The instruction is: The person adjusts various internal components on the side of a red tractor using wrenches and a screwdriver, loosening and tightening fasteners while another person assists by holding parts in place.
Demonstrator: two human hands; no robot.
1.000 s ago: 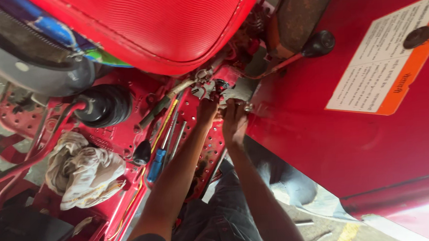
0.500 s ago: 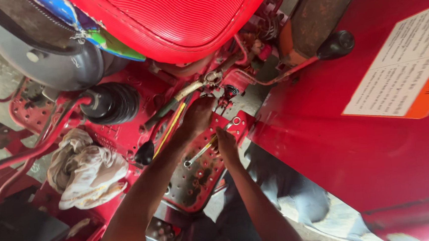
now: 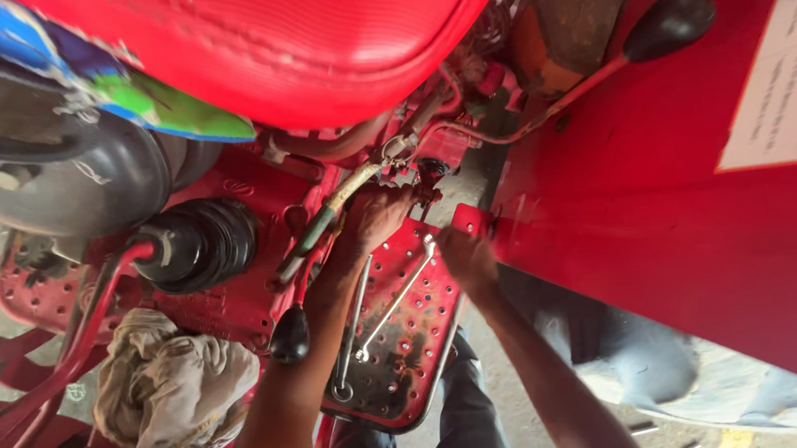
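Observation:
My left hand (image 3: 375, 218) reaches up under the red seat (image 3: 295, 37), its fingers curled on a metal fitting where a yellowish hose (image 3: 352, 188) ends. My right hand (image 3: 463, 259) rests on the upper edge of a red perforated footplate (image 3: 416, 361), fingers closed on the top end of a slim silver spanner (image 3: 394, 300) that lies slanted on the plate. A second, longer spanner (image 3: 350, 333) lies beside it, next to my left forearm.
A lever with a black knob (image 3: 290, 337) stands just left of my left forearm. A black rubber boot (image 3: 201, 241) and a crumpled pale rag (image 3: 165, 395) are to the left. The red fender (image 3: 657, 236) and another black-knobbed lever (image 3: 672, 18) are on the right.
The view has moved in closer. My right hand has dropped from the fitting down to the footplate and the spanner's end. My left hand has stayed at the fitting.

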